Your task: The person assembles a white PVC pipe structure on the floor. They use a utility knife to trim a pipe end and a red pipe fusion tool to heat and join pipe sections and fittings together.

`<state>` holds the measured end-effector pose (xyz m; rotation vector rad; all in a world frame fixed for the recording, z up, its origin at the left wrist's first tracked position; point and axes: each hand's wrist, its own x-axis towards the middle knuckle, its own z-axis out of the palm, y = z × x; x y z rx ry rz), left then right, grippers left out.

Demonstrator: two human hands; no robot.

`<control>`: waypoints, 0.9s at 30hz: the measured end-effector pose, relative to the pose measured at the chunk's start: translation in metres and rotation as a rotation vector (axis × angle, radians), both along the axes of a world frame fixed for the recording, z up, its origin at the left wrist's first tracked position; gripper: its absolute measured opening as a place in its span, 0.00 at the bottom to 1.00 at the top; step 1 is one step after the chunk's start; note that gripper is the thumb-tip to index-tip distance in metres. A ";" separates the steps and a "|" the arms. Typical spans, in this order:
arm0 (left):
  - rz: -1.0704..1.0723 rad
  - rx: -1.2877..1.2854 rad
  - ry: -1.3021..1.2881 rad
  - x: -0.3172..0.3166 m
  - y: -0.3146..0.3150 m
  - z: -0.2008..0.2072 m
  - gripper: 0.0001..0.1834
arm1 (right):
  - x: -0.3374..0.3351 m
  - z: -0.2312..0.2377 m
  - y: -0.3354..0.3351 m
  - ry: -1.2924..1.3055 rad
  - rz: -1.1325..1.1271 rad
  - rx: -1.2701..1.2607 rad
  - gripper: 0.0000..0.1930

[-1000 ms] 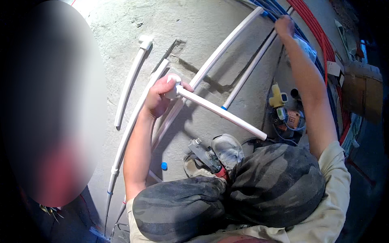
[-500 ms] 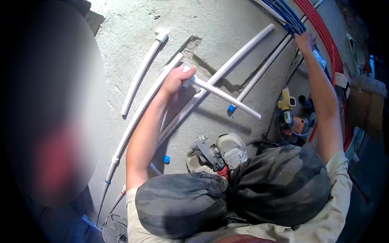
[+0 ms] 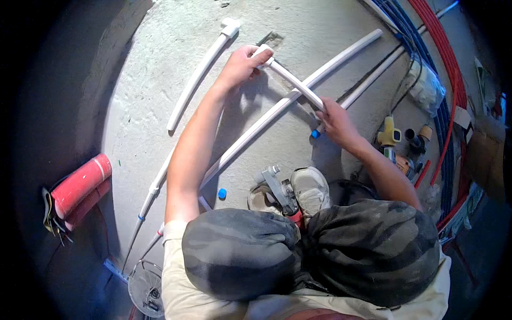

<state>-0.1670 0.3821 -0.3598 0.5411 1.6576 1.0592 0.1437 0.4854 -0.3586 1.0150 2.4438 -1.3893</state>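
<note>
My left hand (image 3: 241, 68) is closed around a white pipe fitting (image 3: 263, 53), thumb over its top. From this fitting a short white plastic pipe (image 3: 295, 81) runs down to the right. My right hand (image 3: 339, 126) grips the pipe's other end, fingers wrapped round it. The held pipe crosses above a long white pipe (image 3: 250, 134) lying slantwise on the floor. Left of my left hand lies another white pipe (image 3: 196, 80) with an elbow-like fitting (image 3: 231, 25) at its far end.
Blue caps (image 3: 222, 193) and a grinder-like tool (image 3: 278, 193) lie near my shoes. At right are a yellow fitting (image 3: 390, 133), a plastic bag (image 3: 426, 88), and blue (image 3: 397, 29) and red tubing (image 3: 440, 40). Red rolls (image 3: 82, 184) stand at left; a clear bucket (image 3: 145, 290) sits lower left.
My right hand has come from the blue tubing at the far right to the held pipe's free end and closed on it. My left hand still holds the fitting; the view has shifted.
</note>
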 end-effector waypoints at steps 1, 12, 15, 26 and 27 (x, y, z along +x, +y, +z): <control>0.072 0.010 0.275 0.006 -0.009 0.003 0.35 | 0.000 -0.004 0.000 0.009 0.030 0.088 0.21; -0.282 -0.089 0.981 0.122 -0.126 0.008 0.20 | 0.003 -0.018 -0.009 0.292 -0.240 -0.172 0.14; -0.248 -0.091 0.987 0.116 -0.125 0.002 0.17 | 0.020 -0.016 -0.007 0.296 -0.367 -0.101 0.13; -0.035 -0.034 0.982 0.100 -0.128 0.078 0.10 | 0.005 -0.003 0.004 0.281 -0.185 0.057 0.10; -0.079 -0.049 0.936 0.105 -0.128 0.078 0.10 | -0.005 -0.007 0.002 0.217 -0.172 0.053 0.11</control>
